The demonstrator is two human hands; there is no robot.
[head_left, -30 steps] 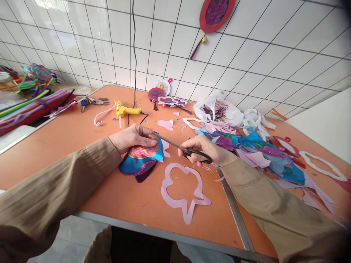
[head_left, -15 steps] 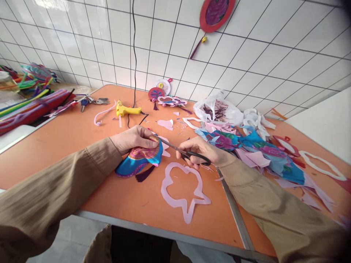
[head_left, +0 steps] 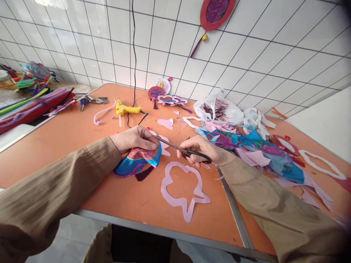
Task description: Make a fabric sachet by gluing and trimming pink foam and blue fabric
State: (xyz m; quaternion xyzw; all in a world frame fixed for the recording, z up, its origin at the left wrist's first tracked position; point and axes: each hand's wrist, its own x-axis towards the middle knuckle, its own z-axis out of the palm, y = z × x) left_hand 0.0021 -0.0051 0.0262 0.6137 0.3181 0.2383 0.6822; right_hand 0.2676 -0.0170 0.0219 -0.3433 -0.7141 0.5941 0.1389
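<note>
Blue, pink and gold patterned cloth [head_left: 142,156] is pinched between the thumb and fingers of the left hand [head_left: 130,139] over the middle of the orange table [head_left: 115,201]. At three o'clock from it, black-handled metal scissors [head_left: 196,155] are gripped by the right hand [head_left: 203,147], blades aimed at the cloth. Between four and five o'clock, a pale pink cloud-shaped paper frame [head_left: 166,193] is laid flat. At two o'clock, dark purple strands [head_left: 215,110] are held in a crumpled, translucent white plastic bag [head_left: 233,111]. The scissor tips cannot be made out clearly beside the left thumb. A dark purple tassel [head_left: 144,174] is partly covered by the cloth. At one o'clock, a red oval wall hanging [head_left: 216,14] is cut off by the top edge.
</note>
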